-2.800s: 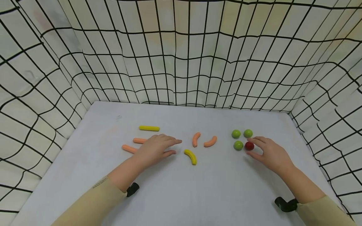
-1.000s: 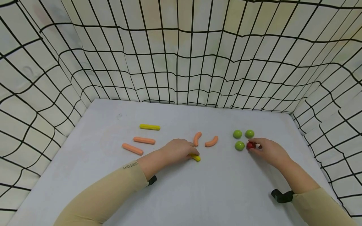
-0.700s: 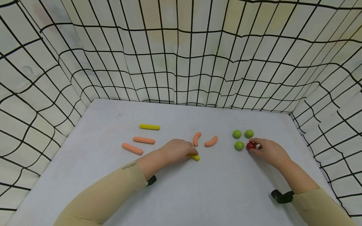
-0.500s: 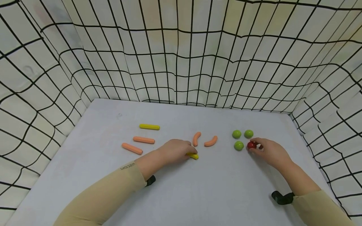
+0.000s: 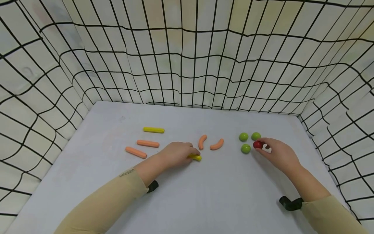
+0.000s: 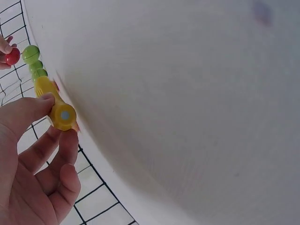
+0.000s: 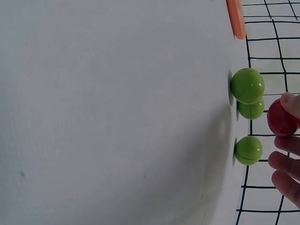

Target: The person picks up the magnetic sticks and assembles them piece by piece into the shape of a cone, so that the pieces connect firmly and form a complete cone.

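Left fingers pinch a curved yellow stick — right fingers hold a red ball near three green balls.

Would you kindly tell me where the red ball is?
In the head view, the red ball is on the right, pinched in the right hand, near three green balls.

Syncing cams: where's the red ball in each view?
Head: red ball right of centre, in the right hand.
Left wrist: red ball near left edge, upper part.
Right wrist: red ball near right edge, about mid-height.
Shared landmark: the three green balls.
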Tool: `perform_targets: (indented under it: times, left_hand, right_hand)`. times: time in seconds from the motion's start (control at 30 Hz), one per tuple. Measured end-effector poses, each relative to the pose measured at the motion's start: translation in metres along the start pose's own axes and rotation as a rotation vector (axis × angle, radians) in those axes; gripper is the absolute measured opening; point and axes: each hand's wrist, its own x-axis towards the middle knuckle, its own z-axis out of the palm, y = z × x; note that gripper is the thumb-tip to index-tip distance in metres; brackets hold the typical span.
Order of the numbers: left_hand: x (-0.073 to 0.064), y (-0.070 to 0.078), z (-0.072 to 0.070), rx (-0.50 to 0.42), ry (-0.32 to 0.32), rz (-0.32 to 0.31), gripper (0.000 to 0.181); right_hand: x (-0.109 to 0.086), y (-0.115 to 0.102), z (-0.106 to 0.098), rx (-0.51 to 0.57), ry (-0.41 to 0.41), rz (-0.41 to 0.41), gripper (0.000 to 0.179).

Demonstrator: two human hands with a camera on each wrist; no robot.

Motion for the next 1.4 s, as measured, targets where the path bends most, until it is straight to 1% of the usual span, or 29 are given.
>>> perform_targets:
  times: [0.27,0.43,0.63,0.83,1.0,1.23,1.4]
  left_hand:
    - [-0.003,-0.002,0.001,0.004,0.051,-0.040,0.032]
    - [-0.005,-0.002,-0.001,0.007,0.070,-0.085,0.034]
    - [-0.006,0.001,-0.002,-0.021,0.079,-0.144,0.035]
    - [-0.007,0.006,-0.003,-0.034,0.103,-0.178,0.035]
    - [-0.007,0.009,-0.004,-0.035,0.113,-0.204,0.035]
    - [-0.005,0.011,-0.003,-0.055,0.108,-0.237,0.035]
    - [-0.003,0.012,-0.003,-0.062,0.105,-0.252,0.037]
  right_hand:
    - [0.001,-0.017,0.002,-0.005,0.026,-0.046,0.042]
    - [0.004,-0.031,0.005,-0.004,0.039,-0.088,0.038]
    - [0.007,-0.050,0.011,0.010,0.045,-0.139,0.035]
    - [0.010,-0.069,0.016,0.052,0.032,-0.170,0.041]
    - [0.015,-0.086,0.022,0.046,-0.001,-0.196,0.043]
    - [0.024,-0.107,0.033,0.073,-0.026,-0.265,0.037]
    - [0.029,-0.118,0.040,0.062,-0.035,-0.312,0.036]
